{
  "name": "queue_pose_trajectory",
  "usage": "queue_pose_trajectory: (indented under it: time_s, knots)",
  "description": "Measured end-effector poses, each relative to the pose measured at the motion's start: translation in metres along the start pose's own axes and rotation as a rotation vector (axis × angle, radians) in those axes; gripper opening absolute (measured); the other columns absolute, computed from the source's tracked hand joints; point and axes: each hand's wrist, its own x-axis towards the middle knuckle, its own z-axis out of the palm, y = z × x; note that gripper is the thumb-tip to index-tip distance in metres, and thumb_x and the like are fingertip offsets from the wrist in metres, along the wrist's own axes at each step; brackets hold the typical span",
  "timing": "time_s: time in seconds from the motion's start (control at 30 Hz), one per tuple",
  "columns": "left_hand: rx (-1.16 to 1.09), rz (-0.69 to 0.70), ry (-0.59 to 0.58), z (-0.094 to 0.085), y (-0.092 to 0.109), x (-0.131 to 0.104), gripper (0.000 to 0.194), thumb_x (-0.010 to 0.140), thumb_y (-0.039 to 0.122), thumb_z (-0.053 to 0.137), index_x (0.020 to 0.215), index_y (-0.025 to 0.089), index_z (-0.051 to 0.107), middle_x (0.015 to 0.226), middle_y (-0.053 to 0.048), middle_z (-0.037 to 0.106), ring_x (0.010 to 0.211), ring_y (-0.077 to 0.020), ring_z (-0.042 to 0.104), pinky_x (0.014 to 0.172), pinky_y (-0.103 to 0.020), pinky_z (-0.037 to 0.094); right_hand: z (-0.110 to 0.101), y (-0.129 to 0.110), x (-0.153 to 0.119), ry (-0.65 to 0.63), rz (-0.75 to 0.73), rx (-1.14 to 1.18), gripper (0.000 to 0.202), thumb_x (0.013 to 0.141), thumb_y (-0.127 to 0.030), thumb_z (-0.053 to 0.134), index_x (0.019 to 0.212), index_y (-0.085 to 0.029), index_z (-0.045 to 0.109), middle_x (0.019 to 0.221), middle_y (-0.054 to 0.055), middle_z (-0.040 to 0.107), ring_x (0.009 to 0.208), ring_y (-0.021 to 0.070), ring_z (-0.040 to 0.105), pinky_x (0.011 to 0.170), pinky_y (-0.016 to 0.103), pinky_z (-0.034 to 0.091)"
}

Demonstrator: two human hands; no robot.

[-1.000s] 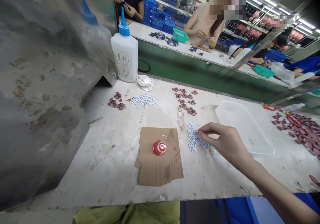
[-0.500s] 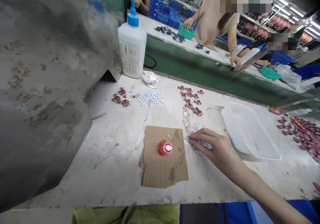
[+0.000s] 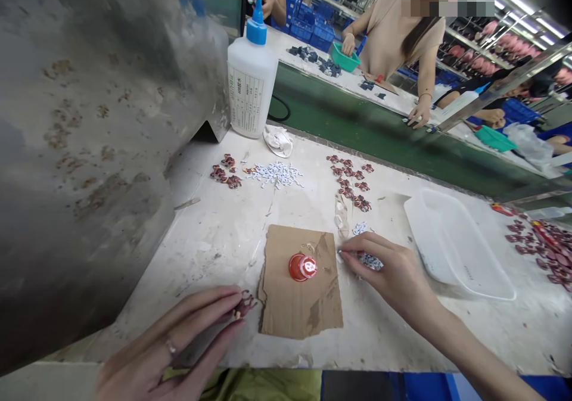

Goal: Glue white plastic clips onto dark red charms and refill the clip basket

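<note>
Between the thumb and fingers of my left hand (image 3: 179, 335) is a small dark-red figure (image 3: 244, 305), left of the cardboard piece (image 3: 281, 311). On that cardboard stands a red glossy cap (image 3: 297, 267). My right hand (image 3: 386, 267) is pinched at the cardboard's right side, beside a small pile of white-and-blue pieces (image 3: 370, 261); what its fingertips hold is too small to make out. A larger pile of such pieces (image 3: 279, 174) lies farther back, with dark-red figures to its left (image 3: 226, 171) and right (image 3: 351, 180).
A glue bottle (image 3: 252, 85) and crumpled white wad (image 3: 279, 140) stand at the back left, beside a large metal housing (image 3: 89, 151). A white tray (image 3: 460, 246) and more dark-red parts (image 3: 540, 246) are at the right. People work across the green divider (image 3: 339, 115).
My left hand has come into view at the lower left with a dark-red figure. My right hand stays pinched near the cardboard. The whole view has shifted slightly.
</note>
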Motion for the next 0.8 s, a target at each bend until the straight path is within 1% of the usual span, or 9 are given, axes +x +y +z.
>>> queue_pose_trajectory:
  time_s: [0.1, 0.17, 0.23, 0.33, 0.4, 0.47, 0.63, 0.73, 0.8]
  knots:
    - [0.028, 0.073, -0.033, 0.006, 0.005, 0.004, 0.02, 0.091, 0.032, 0.071, 0.111, 0.033, 0.074, 0.107, 0.012, 0.077, 0.089, -0.0027, 0.076, 0.099, -0.002, 0.05, -0.002, -0.015, 0.002, -0.001, 0.031, 0.151, 0.007, 0.095, -0.019, 0.069, 0.094, -0.025, 0.072, 0.088, -0.002, 0.076, 0.078, 0.0143, 0.072, 0.072, 0.027, 0.055]
    - [0.015, 0.061, -0.046, 0.008, 0.009, 0.004, 0.019, 0.092, 0.03, 0.068, 0.11, 0.033, 0.073, 0.104, 0.012, 0.077, 0.089, -0.0031, 0.075, 0.098, -0.003, 0.051, -0.003, -0.028, 0.003, 0.033, -0.002, 0.21, 0.006, 0.094, -0.018, 0.07, 0.092, -0.024, 0.072, 0.086, -0.003, 0.076, 0.077, 0.0131, 0.072, 0.071, 0.024, 0.056]
    - [0.002, 0.038, -0.076, 0.01, 0.013, 0.005, 0.02, 0.095, 0.028, 0.064, 0.113, 0.033, 0.071, 0.105, 0.01, 0.076, 0.091, -0.0047, 0.075, 0.096, -0.006, 0.054, -0.003, -0.039, 0.005, 0.057, -0.059, 0.253, 0.008, 0.094, -0.015, 0.07, 0.093, -0.023, 0.072, 0.087, -0.002, 0.077, 0.077, 0.012, 0.073, 0.071, 0.022, 0.056]
    - [0.004, 0.062, -0.118, 0.013, 0.017, 0.009, 0.021, 0.097, 0.026, 0.06, 0.115, 0.031, 0.069, 0.1, 0.008, 0.074, 0.088, -0.0034, 0.074, 0.09, -0.004, 0.054, -0.002, -0.049, 0.007, 0.038, -0.127, 0.301, 0.014, 0.095, -0.009, 0.068, 0.098, -0.022, 0.073, 0.092, -0.001, 0.077, 0.083, 0.0109, 0.073, 0.075, 0.02, 0.056]
    - [-0.008, 0.088, -0.12, 0.014, 0.017, 0.011, 0.02, 0.097, 0.024, 0.059, 0.113, 0.029, 0.07, 0.099, 0.007, 0.074, 0.087, -0.0017, 0.073, 0.088, 0.0, 0.052, 0.0, -0.052, 0.007, 0.021, -0.147, 0.307, 0.018, 0.094, -0.007, 0.067, 0.101, -0.022, 0.074, 0.096, 0.0, 0.076, 0.086, 0.0104, 0.072, 0.076, 0.019, 0.056]
    - [-0.02, 0.07, -0.106, 0.014, 0.016, 0.012, 0.019, 0.095, 0.023, 0.061, 0.112, 0.027, 0.07, 0.103, 0.008, 0.074, 0.09, -0.0009, 0.072, 0.09, 0.001, 0.05, 0.002, -0.052, 0.008, 0.024, -0.154, 0.297, 0.02, 0.094, -0.005, 0.067, 0.102, -0.022, 0.076, 0.097, 0.001, 0.075, 0.087, 0.0098, 0.071, 0.075, 0.018, 0.056]
    - [-0.018, 0.015, -0.083, 0.012, 0.018, 0.009, 0.024, 0.096, 0.024, 0.061, 0.118, 0.032, 0.068, 0.109, 0.012, 0.073, 0.095, 0.0, 0.07, 0.095, -0.001, 0.048, 0.003, -0.052, 0.009, 0.036, -0.18, 0.243, 0.022, 0.093, -0.004, 0.066, 0.102, -0.02, 0.078, 0.096, 0.002, 0.074, 0.086, 0.0095, 0.071, 0.075, 0.017, 0.056]
    - [-0.024, 0.017, -0.075, 0.012, 0.022, 0.01, 0.025, 0.097, 0.024, 0.061, 0.118, 0.034, 0.068, 0.107, 0.013, 0.072, 0.094, 0.0004, 0.069, 0.091, -0.002, 0.05, 0.003, -0.052, 0.009, 0.037, -0.191, 0.226, 0.022, 0.093, -0.003, 0.066, 0.101, -0.02, 0.078, 0.097, 0.002, 0.074, 0.086, 0.0096, 0.071, 0.076, 0.016, 0.056]
    - [-0.02, 0.009, -0.054, 0.013, 0.025, 0.01, 0.024, 0.096, 0.024, 0.063, 0.117, 0.034, 0.068, 0.107, 0.014, 0.073, 0.092, 0.0004, 0.07, 0.092, -0.003, 0.051, 0.003, -0.051, 0.008, 0.037, -0.182, 0.228, 0.023, 0.093, -0.003, 0.065, 0.101, -0.021, 0.077, 0.097, 0.002, 0.074, 0.087, 0.0101, 0.071, 0.076, 0.017, 0.056]
